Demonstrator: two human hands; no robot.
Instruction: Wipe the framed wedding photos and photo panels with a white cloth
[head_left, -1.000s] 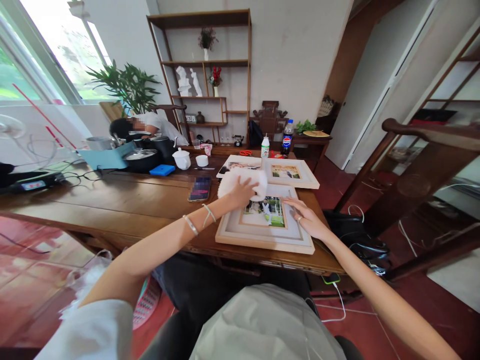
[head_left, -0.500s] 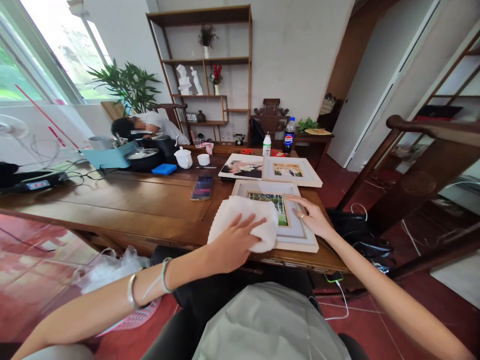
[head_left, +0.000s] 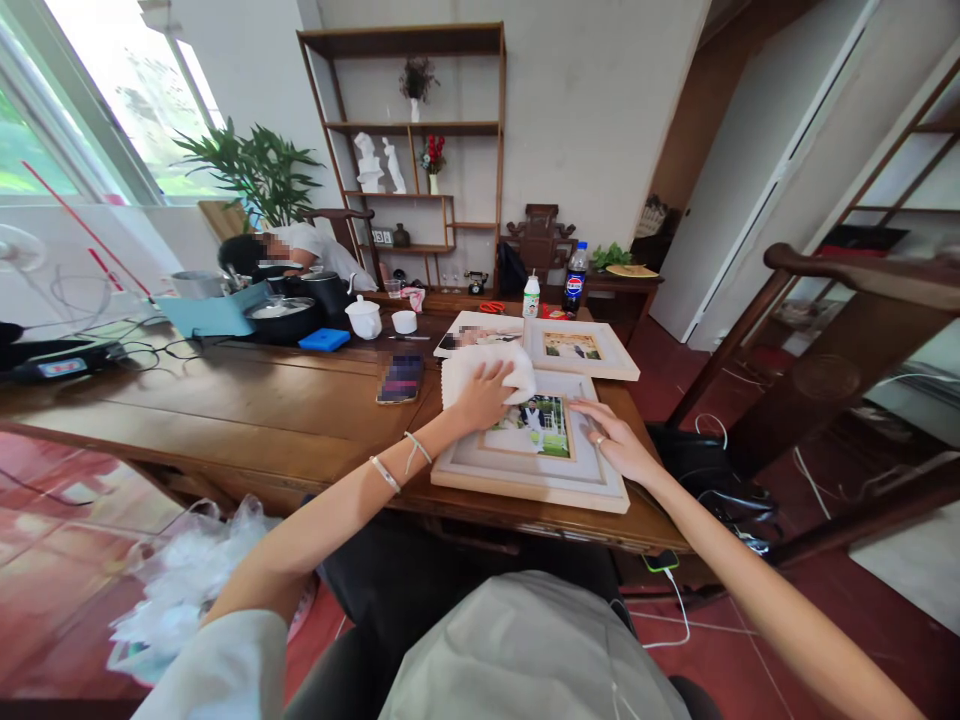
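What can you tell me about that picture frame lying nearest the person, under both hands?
The picture frame is rectangular, with a pale wood-look border and a wide whitish mat around a colour photo showing greenery. It lies flat, slightly askew, near the front edge of the wooden table. The left hand presses a white cloth onto its far left corner; the right hand rests flat on its right side. A second frame lies just beyond it.

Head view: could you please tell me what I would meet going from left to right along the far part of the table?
Light blue tray → lidded black pan → white teapot → white cup → orange scissors → white bottle with green cap → Pepsi bottle.
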